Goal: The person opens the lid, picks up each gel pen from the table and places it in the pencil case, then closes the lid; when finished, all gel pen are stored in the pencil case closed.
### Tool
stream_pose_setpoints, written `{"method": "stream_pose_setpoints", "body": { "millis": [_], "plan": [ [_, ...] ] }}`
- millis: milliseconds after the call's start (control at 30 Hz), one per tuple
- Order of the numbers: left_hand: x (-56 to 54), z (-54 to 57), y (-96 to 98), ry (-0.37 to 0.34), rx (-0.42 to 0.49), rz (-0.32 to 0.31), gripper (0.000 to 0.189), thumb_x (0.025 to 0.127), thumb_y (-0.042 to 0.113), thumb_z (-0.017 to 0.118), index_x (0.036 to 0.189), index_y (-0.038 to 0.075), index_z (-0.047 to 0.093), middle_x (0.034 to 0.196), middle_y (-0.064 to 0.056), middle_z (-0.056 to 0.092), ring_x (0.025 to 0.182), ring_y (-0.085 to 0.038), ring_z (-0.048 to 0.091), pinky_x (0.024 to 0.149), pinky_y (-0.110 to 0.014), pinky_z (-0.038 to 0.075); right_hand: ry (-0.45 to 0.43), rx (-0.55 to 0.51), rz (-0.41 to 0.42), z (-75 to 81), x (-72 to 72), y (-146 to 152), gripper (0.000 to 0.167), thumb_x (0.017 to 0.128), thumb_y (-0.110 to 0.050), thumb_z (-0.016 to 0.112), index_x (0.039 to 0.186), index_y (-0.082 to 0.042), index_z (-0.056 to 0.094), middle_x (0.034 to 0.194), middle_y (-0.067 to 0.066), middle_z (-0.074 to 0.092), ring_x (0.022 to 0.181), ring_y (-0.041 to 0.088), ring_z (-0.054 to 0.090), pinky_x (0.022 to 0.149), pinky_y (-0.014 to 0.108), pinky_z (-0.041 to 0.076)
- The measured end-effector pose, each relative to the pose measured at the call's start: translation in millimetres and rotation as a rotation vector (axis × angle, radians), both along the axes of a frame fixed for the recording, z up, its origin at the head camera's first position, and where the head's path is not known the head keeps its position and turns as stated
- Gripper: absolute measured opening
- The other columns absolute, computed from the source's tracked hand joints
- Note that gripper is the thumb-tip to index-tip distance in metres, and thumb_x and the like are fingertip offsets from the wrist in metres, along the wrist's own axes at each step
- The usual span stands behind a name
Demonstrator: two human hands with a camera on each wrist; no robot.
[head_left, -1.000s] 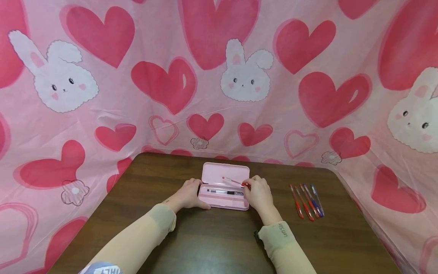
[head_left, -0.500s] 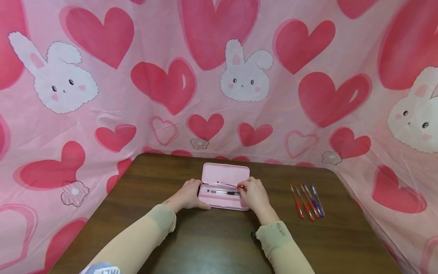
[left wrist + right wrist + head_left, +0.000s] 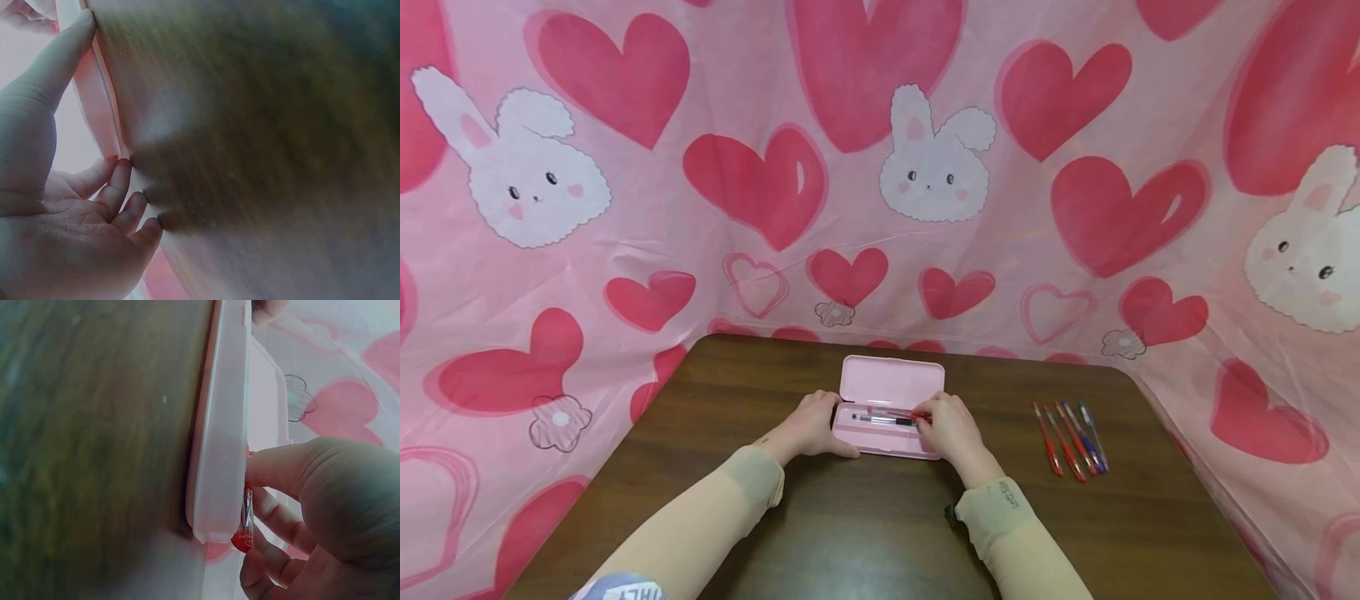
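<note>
A pink pencil case [image 3: 891,380] lies on the table with its lid raised at the back. My left hand [image 3: 811,427] holds its left end, thumb at the front edge and fingers around the side. A clear gel pen with a black grip [image 3: 884,421] lies inside it. With my right hand [image 3: 953,430] I pinch a red pen [image 3: 891,411] over the case's right end, behind the black one and nearly parallel to it. In the right wrist view the red pen's end [image 3: 242,540] shows beside the case's corner, between thumb and fingers.
On the brown wooden table [image 3: 865,517], several red and blue pens [image 3: 1071,442] lie side by side to the right of the case. A pink cloth curtain [image 3: 850,217] with hearts and rabbits stands behind and around the table.
My right hand has moved left and slightly down with the red pen, bringing it from in front of the lid into the case's tray beside the black pen. My left hand keeps its place.
</note>
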State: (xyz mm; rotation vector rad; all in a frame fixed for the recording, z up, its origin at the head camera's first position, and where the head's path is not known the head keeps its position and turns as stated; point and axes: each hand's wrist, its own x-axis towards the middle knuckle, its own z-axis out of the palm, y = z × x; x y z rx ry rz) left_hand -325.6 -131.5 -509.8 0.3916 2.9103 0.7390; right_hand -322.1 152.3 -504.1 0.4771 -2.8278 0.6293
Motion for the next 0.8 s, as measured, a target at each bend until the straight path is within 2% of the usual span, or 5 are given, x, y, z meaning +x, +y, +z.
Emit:
{"method": "stream_pose_setpoints", "body": {
  "millis": [233, 633, 800],
  "plan": [
    [1.9, 2.0, -0.4, -0.015, 0.021, -0.002, 0.107, 0.069, 0.060, 0.102, 0.147, 0.003, 0.057, 0.141, -0.014, 0.061, 0.135, -0.032, 0.053, 0.122, -0.053, 0.048, -0.035, 0.031, 0.008, -0.4, -0.6, -4.1, 0.011, 0.095, -0.013, 0.084, 0.105, -0.014, 0.088, 0.101, 0.009, 0.073, 0.097, 0.028, 0.066, 0.097, 0.049, 0.058],
    [2.3, 2.9, -1.4, -0.007, 0.022, -0.006, 0.105, 0.068, 0.059, 0.102, 0.145, 0.003, 0.058, 0.138, -0.013, 0.062, 0.133, -0.032, 0.053, 0.120, -0.053, 0.049, -0.056, 0.072, 0.045, 4.3, -7.5, -8.5, 0.012, 0.096, -0.015, 0.083, 0.107, -0.015, 0.088, 0.095, 0.005, 0.071, 0.088, 0.023, 0.064, 0.093, 0.045, 0.059],
    [2.8, 2.5, -0.6, 0.001, 0.020, -0.010, 0.105, 0.069, 0.059, 0.102, 0.145, 0.002, 0.058, 0.138, -0.014, 0.062, 0.134, -0.033, 0.054, 0.121, -0.053, 0.049, -0.068, 0.083, 0.039, 5.5, -7.0, -9.0, 0.012, 0.096, -0.015, 0.084, 0.107, -0.015, 0.088, 0.097, 0.005, 0.072, 0.091, 0.024, 0.064, 0.097, 0.047, 0.060]
  ]
}}
